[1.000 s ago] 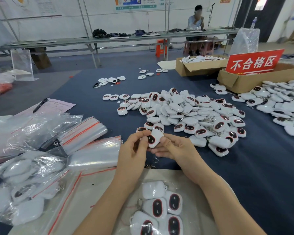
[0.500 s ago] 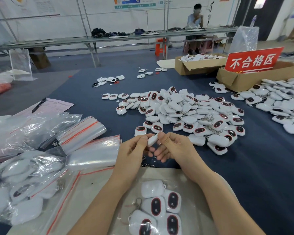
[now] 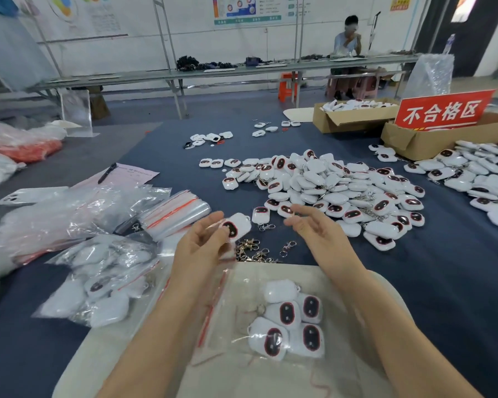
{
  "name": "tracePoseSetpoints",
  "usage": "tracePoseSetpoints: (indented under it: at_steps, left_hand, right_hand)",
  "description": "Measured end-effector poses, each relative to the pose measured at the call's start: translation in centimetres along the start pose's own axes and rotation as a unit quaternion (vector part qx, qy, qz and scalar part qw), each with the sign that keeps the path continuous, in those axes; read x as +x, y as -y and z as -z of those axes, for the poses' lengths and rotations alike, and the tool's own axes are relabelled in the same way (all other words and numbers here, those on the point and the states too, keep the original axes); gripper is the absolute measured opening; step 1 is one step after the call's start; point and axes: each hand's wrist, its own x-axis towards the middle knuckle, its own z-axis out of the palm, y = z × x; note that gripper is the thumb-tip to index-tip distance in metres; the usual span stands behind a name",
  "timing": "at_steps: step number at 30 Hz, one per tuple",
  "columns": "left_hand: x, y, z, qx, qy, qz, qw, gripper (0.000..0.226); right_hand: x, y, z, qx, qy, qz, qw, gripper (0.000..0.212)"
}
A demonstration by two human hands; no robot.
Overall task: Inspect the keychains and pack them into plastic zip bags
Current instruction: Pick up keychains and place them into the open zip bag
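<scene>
Just above the near edge of the counter (image 3: 443,282), in the head view, the left grip (image 3: 202,242) pinches one white keychain (image 3: 237,229) between thumb and fingertips. Its dark oval face is turned toward the camera and its long axis tilts up to the right. The right grip (image 3: 316,234) is released, fingers loosely spread and holding nothing, near the keychain's right side but apart from it.

The open zip bag (image 3: 242,285) lies flat below the held keychain, nearer the person, on a pale board (image 3: 98,354). Its red zip strip runs under the left forearm, so the mouth seems to face left, and the left grip is the nearer one. The keychain would likely have to come down and toward the body to reach that mouth.

Five keychains show inside this bag, bunched at its right end. Filled bags (image 3: 98,282) lie to the left, with a stack of empty zip bags (image 3: 176,211) behind them. A cardboard box (image 3: 354,119) at the far side holds more keychains, and a loose heap (image 3: 328,191) covers the counter beyond the hands
</scene>
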Motion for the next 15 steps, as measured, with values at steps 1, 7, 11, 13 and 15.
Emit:
tracePoseSetpoints:
  at_steps: [1, 7, 11, 13, 15]
  left_hand:
    - [-0.4, -0.4, 1.5, 0.021, -0.006, 0.013, 1.000, 0.024]
    - [-3.2, -2.0, 8.3, 0.120, 0.002, 0.083, 0.989, 0.024]
    - [-4.4, -2.3, 8.8, 0.141, 0.008, 0.077, 0.987, 0.023]
    - [-4.8, -2.5, 8.6, 0.153, 0.017, 0.076, 0.985, 0.023]
    - [-5.2, -2.8, 8.2, 0.169, 0.023, 0.074, 0.982, 0.023]
  right_hand:
    - [-0.2, 0.4, -0.2, -0.024, 0.012, 0.017, 0.999, 0.018]
    - [-1.2, 2.6, -4.8, -0.285, 0.218, 0.096, 0.928, 0.029]
    - [-0.9, 3.3, -7.6, -0.446, 0.344, 0.117, 0.818, 0.048]
    - [-0.7, 3.6, -8.1, -0.485, 0.351, 0.130, 0.790, 0.037]
    - [-0.7, 3.9, -8.1, -0.481, 0.343, 0.129, 0.797, 0.024]
